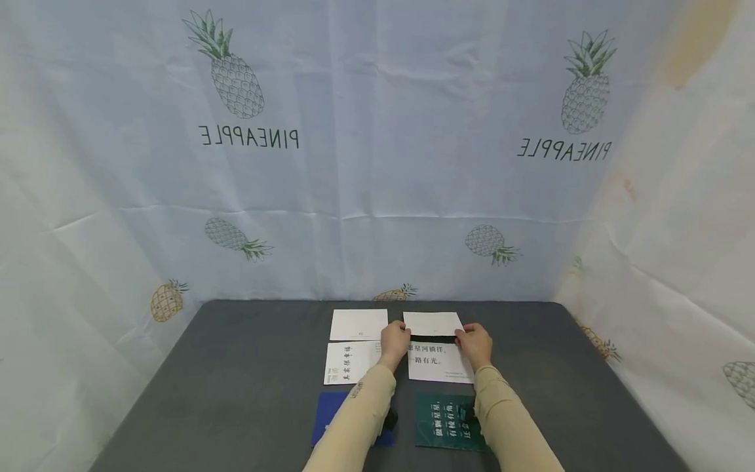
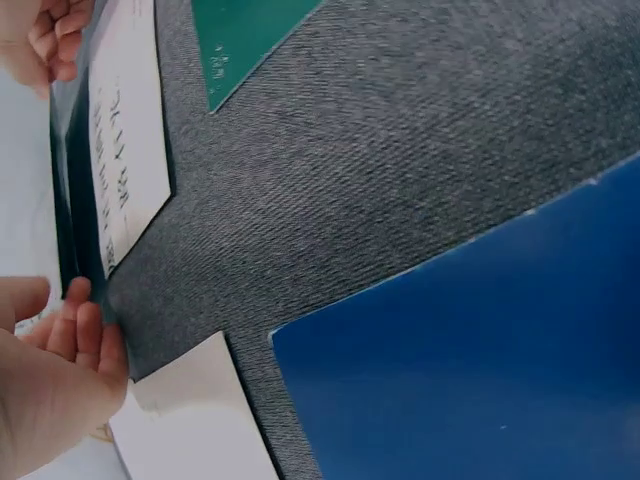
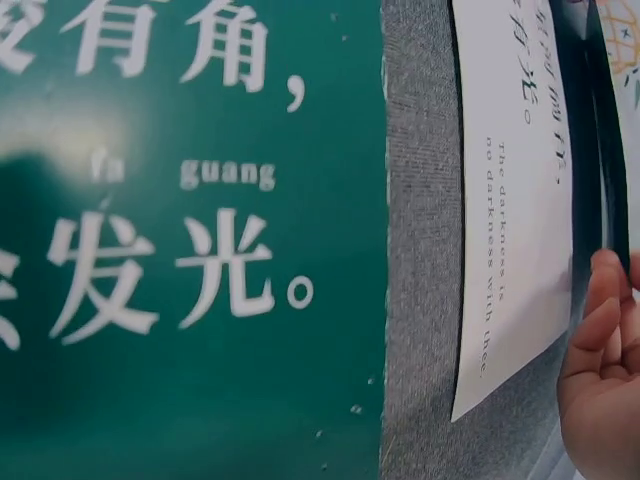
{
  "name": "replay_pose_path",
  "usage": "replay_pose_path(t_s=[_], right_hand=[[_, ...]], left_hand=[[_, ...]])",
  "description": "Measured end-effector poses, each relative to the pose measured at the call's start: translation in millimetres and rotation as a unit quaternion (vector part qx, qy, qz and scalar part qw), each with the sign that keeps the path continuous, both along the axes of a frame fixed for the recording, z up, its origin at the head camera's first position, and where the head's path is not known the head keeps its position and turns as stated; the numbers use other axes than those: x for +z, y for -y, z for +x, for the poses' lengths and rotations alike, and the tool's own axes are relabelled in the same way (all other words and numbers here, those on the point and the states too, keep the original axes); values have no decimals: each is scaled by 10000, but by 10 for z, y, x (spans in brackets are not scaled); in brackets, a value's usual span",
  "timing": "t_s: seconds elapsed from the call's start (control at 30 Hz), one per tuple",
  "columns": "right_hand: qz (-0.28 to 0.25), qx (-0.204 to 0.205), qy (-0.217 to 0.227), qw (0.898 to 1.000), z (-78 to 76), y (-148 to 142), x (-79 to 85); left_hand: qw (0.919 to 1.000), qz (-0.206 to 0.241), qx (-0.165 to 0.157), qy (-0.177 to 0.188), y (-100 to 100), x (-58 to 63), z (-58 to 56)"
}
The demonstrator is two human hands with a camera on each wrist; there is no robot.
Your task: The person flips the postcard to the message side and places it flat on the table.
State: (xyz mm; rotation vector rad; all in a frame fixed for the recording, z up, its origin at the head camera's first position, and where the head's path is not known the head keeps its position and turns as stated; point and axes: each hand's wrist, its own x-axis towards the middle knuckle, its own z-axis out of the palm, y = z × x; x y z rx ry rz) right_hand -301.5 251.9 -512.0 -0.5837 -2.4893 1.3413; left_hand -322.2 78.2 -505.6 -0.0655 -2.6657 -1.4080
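A white card (image 1: 433, 322) with a dark underside is held by its two near corners, tilted up at the far side of the table. My left hand (image 1: 394, 342) pinches its left corner, and my right hand (image 1: 475, 345) has the right one between thumb and fingers. The dark underside (image 3: 607, 130) shows in the right wrist view. Just in front of it lies a white card with black characters (image 1: 439, 367). Left of my left hand are a blank white card (image 1: 358, 324) and, nearer, another printed white card (image 1: 348, 364).
A dark blue card (image 2: 470, 370) lies nearer the front, partly hidden by the left sleeve in the head view. Beside it on the right lies a green card (image 1: 442, 419) with white characters, under the right forearm. The grey table (image 1: 236, 393) ends at a pineapple-print curtain (image 1: 366, 164).
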Motion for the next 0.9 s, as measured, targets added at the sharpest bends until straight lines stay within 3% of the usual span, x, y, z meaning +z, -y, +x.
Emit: replay_pose_path(t_s=[0.03, 0.23, 0.27, 0.43, 0.57, 0.7, 0.9], right_hand=[[92, -3, 31, 10000, 6, 4, 6], [679, 253, 325, 9968, 45, 19, 1], [716, 284, 367, 9964, 45, 19, -6], [705, 256, 486, 9960, 26, 17, -17], [725, 233, 493, 9959, 18, 13, -6], [687, 259, 380, 9966, -4, 15, 27], [499, 448, 34, 9977, -70, 73, 157]], left_hand=[[9997, -25, -8, -243, -1, -76, -38], [9985, -330, -330, 293, 32, -46, -24], [9965, -389, -395, 623, 39, 37, 15], [9950, -578, -510, 638, 48, 48, 16], [9933, -586, -781, 618, 58, 45, 5], [9918, -703, -1016, 330, 101, 65, -20], [9906, -583, -1235, 16, 267, 208, -64]])
